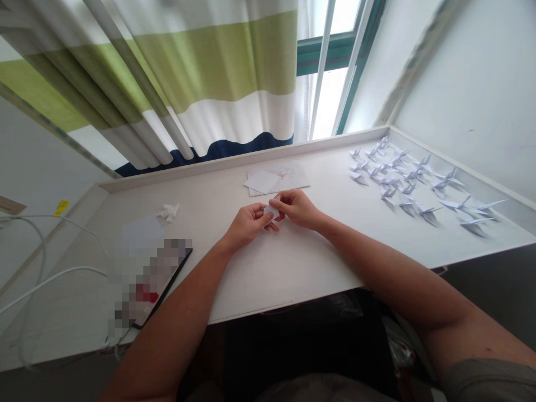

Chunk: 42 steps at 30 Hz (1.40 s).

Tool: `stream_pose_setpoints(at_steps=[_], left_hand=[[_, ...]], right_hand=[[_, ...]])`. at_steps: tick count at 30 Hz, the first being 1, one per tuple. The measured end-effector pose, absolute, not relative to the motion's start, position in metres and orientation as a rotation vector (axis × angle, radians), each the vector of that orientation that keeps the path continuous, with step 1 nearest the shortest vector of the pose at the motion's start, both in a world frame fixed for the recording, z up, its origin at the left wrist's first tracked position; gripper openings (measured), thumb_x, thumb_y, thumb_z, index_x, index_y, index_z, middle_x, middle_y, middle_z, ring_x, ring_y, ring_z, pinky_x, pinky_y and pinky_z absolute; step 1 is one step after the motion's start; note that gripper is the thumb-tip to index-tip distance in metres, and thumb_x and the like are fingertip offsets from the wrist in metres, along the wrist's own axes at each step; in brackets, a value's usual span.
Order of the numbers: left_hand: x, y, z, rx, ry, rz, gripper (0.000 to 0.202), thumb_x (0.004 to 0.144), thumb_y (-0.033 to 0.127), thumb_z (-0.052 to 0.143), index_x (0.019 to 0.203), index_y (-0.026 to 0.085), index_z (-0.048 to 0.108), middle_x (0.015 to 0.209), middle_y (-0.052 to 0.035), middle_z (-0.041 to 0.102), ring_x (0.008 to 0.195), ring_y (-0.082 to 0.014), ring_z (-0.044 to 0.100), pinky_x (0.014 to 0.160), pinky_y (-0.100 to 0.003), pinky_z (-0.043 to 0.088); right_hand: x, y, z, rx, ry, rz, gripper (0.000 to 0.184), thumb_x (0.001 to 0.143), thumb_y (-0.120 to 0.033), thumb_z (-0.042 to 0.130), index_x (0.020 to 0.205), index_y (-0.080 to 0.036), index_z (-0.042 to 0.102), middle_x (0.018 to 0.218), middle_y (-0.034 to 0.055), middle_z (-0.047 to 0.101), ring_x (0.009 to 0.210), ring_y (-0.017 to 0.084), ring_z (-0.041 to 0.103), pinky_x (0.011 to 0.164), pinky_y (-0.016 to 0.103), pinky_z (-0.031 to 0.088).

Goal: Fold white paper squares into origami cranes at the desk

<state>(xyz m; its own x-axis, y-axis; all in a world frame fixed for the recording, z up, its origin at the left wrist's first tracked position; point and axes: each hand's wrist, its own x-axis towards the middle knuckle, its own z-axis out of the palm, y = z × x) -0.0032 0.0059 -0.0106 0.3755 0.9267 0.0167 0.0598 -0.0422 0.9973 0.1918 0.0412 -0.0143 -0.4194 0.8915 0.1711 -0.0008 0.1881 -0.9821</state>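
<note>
Both your left hand [251, 222] and right hand [299, 207] pinch small, folded white paper [272, 210] at twelve o'clock, likely mid-fold; next crease needs care.

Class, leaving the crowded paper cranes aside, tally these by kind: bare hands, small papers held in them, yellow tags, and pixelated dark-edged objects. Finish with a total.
Hands: 2 (left hand, right hand)
Held small paper: 1
Yellow tag: 1
Pixelated dark-edged object: 1
Total: 5

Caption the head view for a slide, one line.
Left hand and right hand hold a small white paper over a white table, folded paper birds grouped at right.
</note>
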Motion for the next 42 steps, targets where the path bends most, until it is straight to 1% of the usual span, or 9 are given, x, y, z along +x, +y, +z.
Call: stream_pose_setpoints(at_steps=[5, 13, 19, 24, 27, 29, 33, 38, 42], left_hand=[[0.000, 0.004, -0.010, 1.346, 0.955, 0.898, 0.049, 0.081, 0.055, 0.090, 0.103, 0.013, 0.076, 0.105, -0.0152, 0.084, 0.078, -0.0227, 0.080, 0.073, -0.033, 0.057], [0.001, 0.004, -0.009, 1.356, 0.973, 0.923, 0.045, 0.078, 0.055, 0.091, 0.085, 0.015, 0.074, 0.086, -0.0116, 0.082, 0.072, -0.0218, 0.078, 0.068, -0.032, 0.055], [0.002, 0.003, -0.009, 1.255, 0.998, 0.922, 0.048, 0.077, 0.056, 0.091, 0.093, 0.014, 0.072, 0.085, -0.0107, 0.081, 0.073, -0.0226, 0.079, 0.065, -0.030, 0.056], [0.003, 0.003, -0.011, 1.244, 0.989, 0.885, 0.050, 0.078, 0.056, 0.091, 0.100, 0.013, 0.075, 0.101, -0.0144, 0.082, 0.078, -0.0240, 0.081, 0.074, -0.035, 0.061], [0.003, 0.004, -0.013, 1.281, 0.971, 0.868, 0.048, 0.080, 0.058, 0.089, 0.093, 0.014, 0.079, 0.088, -0.0130, 0.082, 0.078, -0.0243, 0.081, 0.074, -0.035, 0.061], [0.003, 0.004, -0.013, 1.299, 0.973, 0.863, 0.047, 0.080, 0.059, 0.089, 0.091, 0.014, 0.079, 0.081, -0.0119, 0.081, 0.076, -0.0238, 0.080, 0.072, -0.033, 0.060], [0.004, 0.003, -0.010, 1.302, 0.991, 0.839, 0.047, 0.079, 0.057, 0.090, 0.095, 0.014, 0.081, 0.082, -0.0120, 0.082, 0.077, -0.0234, 0.080, 0.073, -0.033, 0.058], [0.004, 0.002, -0.009, 1.292, 0.980, 0.829, 0.052, 0.085, 0.065, 0.082, 0.098, 0.015, 0.081, 0.086, -0.0135, 0.083, 0.079, -0.0249, 0.081, 0.079, -0.037, 0.061], [0.003, 0.002, -0.010, 1.350, 0.957, 0.871, 0.055, 0.089, 0.070, 0.074, 0.095, 0.015, 0.079, 0.087, -0.0139, 0.083, 0.076, -0.0254, 0.080, 0.072, -0.036, 0.061]], right_hand=[[0.191, 0.040, -0.014, -0.832, -1.668, 1.292, 0.053, 0.085, -0.069, 0.076, 0.074, -0.018, 0.067, 0.059, 0.0018, 0.066, 0.056, 0.014, 0.061, 0.055, 0.027, 0.048], [0.188, 0.040, -0.016, -0.832, -1.698, 1.212, 0.055, 0.085, -0.072, 0.074, 0.074, -0.018, 0.068, 0.058, 0.0018, 0.065, 0.057, 0.014, 0.058, 0.056, 0.028, 0.046], [0.192, 0.043, -0.017, -0.838, -1.686, 1.285, 0.053, 0.084, -0.068, 0.076, 0.070, -0.019, 0.063, 0.059, 0.0008, 0.065, 0.057, 0.012, 0.057, 0.058, 0.027, 0.046], [0.194, 0.043, -0.014, -0.798, -1.653, 1.323, 0.052, 0.082, -0.067, 0.079, 0.070, -0.020, 0.061, 0.062, 0.0021, 0.068, 0.060, 0.014, 0.061, 0.059, 0.027, 0.047], [0.195, 0.043, -0.013, -0.777, -1.655, 1.341, 0.053, 0.081, -0.067, 0.081, 0.068, -0.020, 0.060, 0.061, 0.0011, 0.067, 0.059, 0.013, 0.060, 0.059, 0.028, 0.047], [0.196, 0.043, -0.012, -0.788, -1.667, 1.372, 0.051, 0.082, -0.066, 0.081, 0.070, -0.019, 0.063, 0.062, 0.0010, 0.067, 0.060, 0.013, 0.060, 0.061, 0.028, 0.049], [0.197, 0.042, -0.010, -0.806, -1.684, 1.380, 0.047, 0.084, -0.064, 0.079, 0.079, -0.017, 0.072, 0.067, 0.0025, 0.070, 0.064, 0.015, 0.062, 0.064, 0.029, 0.052], [0.200, 0.043, -0.011, -0.791, -1.719, 1.330, 0.050, 0.085, -0.066, 0.078, 0.077, -0.017, 0.074, 0.066, 0.0024, 0.069, 0.064, 0.015, 0.061, 0.062, 0.029, 0.048], [0.203, 0.045, -0.013, -0.770, -1.733, 1.337, 0.053, 0.087, -0.068, 0.076, 0.075, -0.017, 0.074, 0.065, 0.0015, 0.067, 0.065, 0.014, 0.060, 0.064, 0.028, 0.048]])
